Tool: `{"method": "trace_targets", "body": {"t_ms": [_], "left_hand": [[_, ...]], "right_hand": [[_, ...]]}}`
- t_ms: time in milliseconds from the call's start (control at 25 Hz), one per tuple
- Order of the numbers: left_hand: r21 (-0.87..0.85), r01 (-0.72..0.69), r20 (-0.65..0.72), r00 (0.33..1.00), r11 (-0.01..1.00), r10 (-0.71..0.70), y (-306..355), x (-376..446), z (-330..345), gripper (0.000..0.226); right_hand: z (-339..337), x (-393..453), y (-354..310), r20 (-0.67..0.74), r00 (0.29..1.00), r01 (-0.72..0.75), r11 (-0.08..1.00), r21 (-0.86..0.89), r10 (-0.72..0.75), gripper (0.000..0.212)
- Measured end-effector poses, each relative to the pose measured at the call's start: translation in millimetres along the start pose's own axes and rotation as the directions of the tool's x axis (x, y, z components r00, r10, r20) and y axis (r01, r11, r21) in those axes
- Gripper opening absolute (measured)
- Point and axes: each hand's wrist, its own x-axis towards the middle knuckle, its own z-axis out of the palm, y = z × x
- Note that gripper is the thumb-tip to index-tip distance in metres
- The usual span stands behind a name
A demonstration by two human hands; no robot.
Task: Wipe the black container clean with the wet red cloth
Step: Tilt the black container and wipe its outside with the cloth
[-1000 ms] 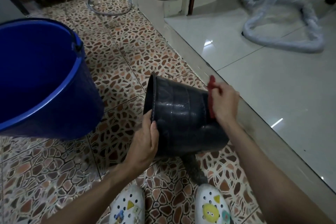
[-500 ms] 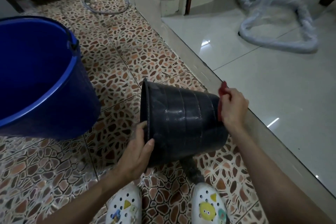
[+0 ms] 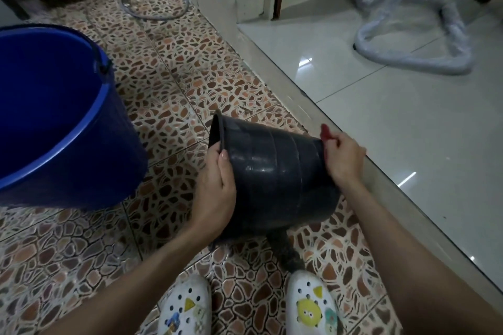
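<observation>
The black container [image 3: 275, 179] is a ribbed plastic pot lying tilted on its side above the floor, mouth to the left. My left hand [image 3: 216, 193] grips its rim, thumb on the outer wall. My right hand [image 3: 344, 159] presses against the container's base end and is closed on the red cloth [image 3: 325, 132]. Only a small red tip of the cloth shows above my fingers; the rest is hidden behind the hand.
A large blue bucket [image 3: 81, 144] stands at the left on the mosaic tile floor. A raised step [image 3: 353, 149] runs diagonally along the right, with glossy white tiles beyond. My two white clogs [image 3: 310, 307] are at the bottom. Hoses and a red cooler lie at the back.
The container has tilted so its mouth faces more to the left. My left hand has shifted up the rim. My right hand with the cloth has slid toward the base end.
</observation>
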Motion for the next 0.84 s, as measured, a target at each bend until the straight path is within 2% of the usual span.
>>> {"method": "trace_targets", "body": {"t_ms": [40, 120, 160, 200, 240, 280, 320, 360, 440, 520, 560, 600, 640, 680, 760, 800, 840], "left_hand": [[0.023, -0.049, 0.016, 0.999, 0.999, 0.048, 1, -2, 1, 0.032], [0.061, -0.123, 0.057, 0.991, 0.991, 0.119, -5, -6, 1, 0.037], [0.078, -0.148, 0.080, 0.987, 0.986, 0.142, -9, -9, 0, 0.039], [0.099, -0.166, 0.097, 0.983, 0.981, 0.157, -14, -12, -2, 0.041], [0.116, -0.170, 0.110, 0.981, 0.979, 0.157, -19, -16, -5, 0.042], [0.129, -0.155, 0.118, 0.983, 0.979, 0.140, -24, -21, -8, 0.040], [0.132, -0.129, 0.128, 0.985, 0.983, 0.112, -30, -27, -11, 0.037], [0.134, -0.094, 0.144, 0.987, 0.986, 0.074, -35, -32, -13, 0.035], [0.135, -0.065, 0.192, 0.981, 0.989, 0.038, -43, -40, -19, 0.029], [0.093, -0.091, 0.207, 0.976, 0.992, 0.070, -38, -38, -24, 0.021], [0.045, -0.092, 0.190, 0.978, 0.995, 0.082, -31, -32, -23, 0.021], [0.002, -0.062, 0.145, 0.987, 0.998, 0.061, -22, -23, -20, 0.023], [-0.036, -0.009, 0.086, 0.996, 0.999, 0.012, -14, -11, -16, 0.024], [-0.044, 0.047, 0.015, 0.999, 0.998, -0.046, -8, -1, -10, 0.025], [-0.014, 0.074, -0.107, 0.991, 0.997, -0.075, -2, 11, 0, 0.030], [-0.011, 0.060, -0.135, 0.989, 0.998, -0.061, -2, 11, 2, 0.030], [-0.016, 0.052, -0.140, 0.989, 0.999, -0.054, -4, 8, 3, 0.028]], "right_hand": [[-3, -4, -8, -0.026, 1.000, -0.003, 0.998, 0.057, 0.005, 0.029], [6, -37, -51, -0.026, 0.982, 0.186, 0.952, 0.243, -0.186, 0.030], [14, -61, -74, -0.021, 0.941, 0.328, 0.895, 0.301, -0.338, 0.032], [23, -85, -91, -0.028, 0.869, 0.478, 0.825, 0.302, -0.493, 0.033], [34, -104, -97, -0.019, 0.798, 0.586, 0.770, 0.252, -0.602, 0.034], [40, -109, -90, -0.011, 0.768, 0.632, 0.754, 0.180, -0.641, 0.035], [42, -96, -77, -0.016, 0.786, 0.614, 0.779, 0.127, -0.618, 0.036], [40, -76, -57, -0.031, 0.843, 0.538, 0.840, 0.076, -0.537, 0.036], [29, -34, -12, -0.065, 0.957, 0.283, 0.959, -0.023, -0.284, 0.035], [11, -11, 14, -0.091, 0.995, 0.030, 0.999, -0.039, -0.033, 0.035], [7, -12, 11, -0.113, 0.993, -0.018, 1.000, -0.014, 0.016, 0.034], [7, -22, -3, -0.137, 0.990, 0.019, 0.999, 0.032, -0.014, 0.032], [11, -39, -24, -0.139, 0.982, 0.142, 0.986, 0.090, -0.128, 0.030], [18, -60, -47, -0.124, 0.945, 0.319, 0.939, 0.128, -0.304, 0.030], [40, -103, -81, -0.037, 0.774, 0.632, 0.770, 0.085, -0.632, 0.035], [49, -113, -87, 0.016, 0.723, 0.690, 0.723, 0.020, -0.691, 0.037], [54, -107, -85, 0.041, 0.719, 0.695, 0.718, -0.030, -0.694, 0.038]]}}
